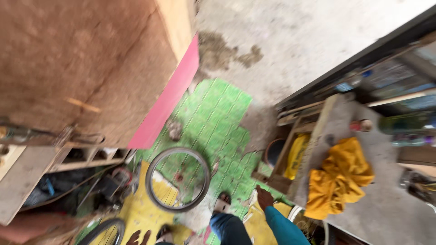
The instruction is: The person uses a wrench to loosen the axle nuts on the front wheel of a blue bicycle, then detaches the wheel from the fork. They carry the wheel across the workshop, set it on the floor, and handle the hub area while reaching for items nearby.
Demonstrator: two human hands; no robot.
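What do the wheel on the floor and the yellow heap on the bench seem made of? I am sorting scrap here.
The wheel looks like a bare metal rim with thin wire spokes, grey and dull, and no tyre shows. The yellow heap looks like soft cloth: it lies crumpled in folds on the grey bench. Blur leaves finer detail open.

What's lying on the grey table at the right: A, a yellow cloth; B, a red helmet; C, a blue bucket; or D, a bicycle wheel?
A: a crumpled yellow cloth lies on the grey table, while the wheel rests on the floor.
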